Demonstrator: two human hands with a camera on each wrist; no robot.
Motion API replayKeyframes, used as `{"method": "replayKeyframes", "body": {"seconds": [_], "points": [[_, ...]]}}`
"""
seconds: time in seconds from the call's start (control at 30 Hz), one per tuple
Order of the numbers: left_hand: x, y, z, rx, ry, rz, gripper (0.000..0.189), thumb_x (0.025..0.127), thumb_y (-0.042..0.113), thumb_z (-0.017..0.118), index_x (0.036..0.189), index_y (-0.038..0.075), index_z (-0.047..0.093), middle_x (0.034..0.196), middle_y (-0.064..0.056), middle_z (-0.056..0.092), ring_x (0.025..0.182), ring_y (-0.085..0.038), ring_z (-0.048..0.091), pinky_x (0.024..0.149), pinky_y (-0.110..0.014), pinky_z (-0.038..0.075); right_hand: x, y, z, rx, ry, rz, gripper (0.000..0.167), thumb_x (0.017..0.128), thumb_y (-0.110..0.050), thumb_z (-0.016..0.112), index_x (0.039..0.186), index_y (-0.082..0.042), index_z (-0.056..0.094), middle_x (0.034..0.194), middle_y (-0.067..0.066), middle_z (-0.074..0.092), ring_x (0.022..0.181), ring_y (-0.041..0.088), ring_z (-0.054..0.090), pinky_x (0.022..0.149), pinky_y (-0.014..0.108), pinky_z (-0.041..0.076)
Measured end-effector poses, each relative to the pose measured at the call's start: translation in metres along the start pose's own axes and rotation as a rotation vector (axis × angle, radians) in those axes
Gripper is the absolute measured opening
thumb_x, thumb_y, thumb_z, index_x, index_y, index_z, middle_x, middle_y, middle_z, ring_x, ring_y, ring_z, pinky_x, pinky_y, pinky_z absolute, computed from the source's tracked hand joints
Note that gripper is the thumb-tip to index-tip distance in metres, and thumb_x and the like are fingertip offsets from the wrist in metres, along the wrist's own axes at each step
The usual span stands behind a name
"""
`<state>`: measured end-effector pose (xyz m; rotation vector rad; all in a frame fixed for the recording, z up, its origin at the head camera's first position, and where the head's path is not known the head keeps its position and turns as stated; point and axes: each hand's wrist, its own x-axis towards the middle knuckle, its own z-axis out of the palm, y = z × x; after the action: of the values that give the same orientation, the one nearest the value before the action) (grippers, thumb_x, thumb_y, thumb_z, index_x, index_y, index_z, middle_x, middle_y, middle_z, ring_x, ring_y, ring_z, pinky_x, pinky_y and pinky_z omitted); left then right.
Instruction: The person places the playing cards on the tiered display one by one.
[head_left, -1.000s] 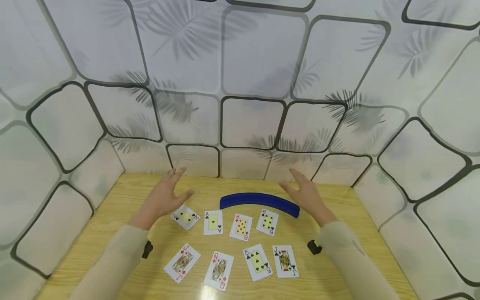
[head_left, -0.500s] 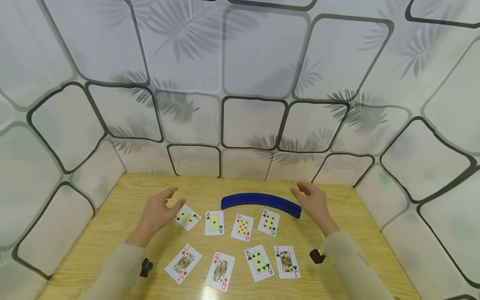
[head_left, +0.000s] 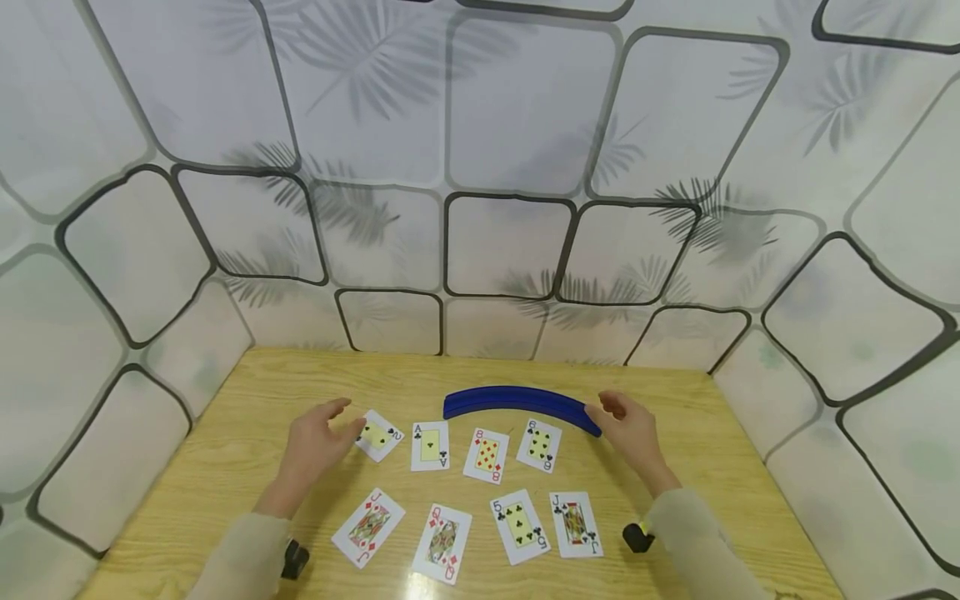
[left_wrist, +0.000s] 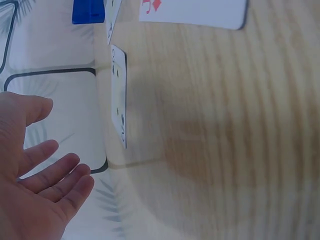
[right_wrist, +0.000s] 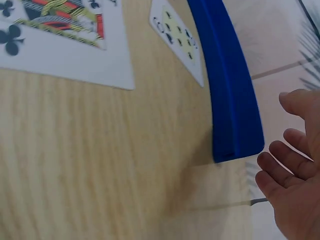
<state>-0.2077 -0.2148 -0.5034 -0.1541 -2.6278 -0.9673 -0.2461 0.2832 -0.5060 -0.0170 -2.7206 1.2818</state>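
Observation:
My left hand [head_left: 315, 442] hovers beside the black two card [head_left: 378, 435], its fingers loosely bent and holding nothing. In the head view the thumb overlaps that card's left corner; in the left wrist view a gap separates the hand from the card. A curved blue card holder [head_left: 517, 398] lies at the back of the table. My right hand [head_left: 632, 432] is at its right end, fingers relaxed with nothing between them. The right wrist view has the fingertips [right_wrist: 270, 157] just beyond the end of the blue holder [right_wrist: 235, 115].
Along the back row lie the ace [head_left: 430, 446], eight of diamonds [head_left: 487, 456] and six [head_left: 539, 446]. Nearer are the jack of diamonds [head_left: 369, 527], queen of diamonds [head_left: 442, 543], five of clubs [head_left: 520, 527] and jack of clubs [head_left: 576, 524]. Patterned walls [head_left: 510, 242] enclose the wooden table [head_left: 285, 375].
Both hands have come down from near the back wall, toward the body. The right hand has reached the holder's right end, and its fingers are bent more. The cards stay put.

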Motion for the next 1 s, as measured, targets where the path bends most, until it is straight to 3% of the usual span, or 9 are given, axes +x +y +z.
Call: {"method": "replayKeyframes", "body": {"seconds": [0.23, 0.57, 0.8, 1.0], "points": [[-0.008, -0.002, 0.002, 0.041, -0.029, -0.024, 0.044, 0.093, 0.015, 0.078, 0.126, -0.012, 0.068, 0.121, -0.037, 0.070, 0.113, -0.055, 0.068, 0.095, -0.064, 0.057, -0.006, 0.014, 0.008, 0.000, -0.006, 0.060, 0.058, 0.100, -0.035, 0.073, 0.144, 0.001, 0.059, 0.143, 0.026, 0.063, 0.132, 0.042, 0.060, 0.113, 0.055, 0.050], [-0.016, -0.001, 0.011, 0.079, -0.090, -0.099, 0.055, 0.092, 0.021, 0.081, 0.131, -0.014, 0.063, 0.134, -0.039, 0.061, 0.128, -0.058, 0.057, 0.110, -0.068, 0.047, -0.009, 0.030, 0.016, -0.035, 0.004, 0.065, 0.053, 0.100, -0.029, 0.073, 0.141, 0.002, 0.061, 0.137, 0.025, 0.066, 0.124, 0.038, 0.064, 0.106, 0.053, 0.055], [-0.019, -0.001, 0.017, 0.137, -0.193, -0.159, 0.072, 0.092, 0.033, 0.081, 0.139, -0.015, 0.056, 0.148, -0.047, 0.044, 0.139, -0.066, 0.041, 0.113, -0.075, 0.038, -0.009, 0.034, 0.019, -0.050, 0.000, 0.068, 0.057, 0.099, -0.029, 0.074, 0.142, 0.005, 0.059, 0.140, 0.028, 0.064, 0.129, 0.043, 0.061, 0.110, 0.056, 0.052], [-0.020, 0.002, 0.021, 0.191, -0.253, -0.154, 0.085, 0.091, 0.048, 0.080, 0.136, -0.020, 0.055, 0.150, -0.052, 0.035, 0.144, -0.072, 0.028, 0.114, -0.079, 0.029, -0.010, 0.035, 0.020, -0.038, 0.002, 0.066, 0.058, 0.100, -0.026, 0.074, 0.143, 0.008, 0.057, 0.142, 0.031, 0.062, 0.133, 0.046, 0.059, 0.112, 0.058, 0.050]]}}
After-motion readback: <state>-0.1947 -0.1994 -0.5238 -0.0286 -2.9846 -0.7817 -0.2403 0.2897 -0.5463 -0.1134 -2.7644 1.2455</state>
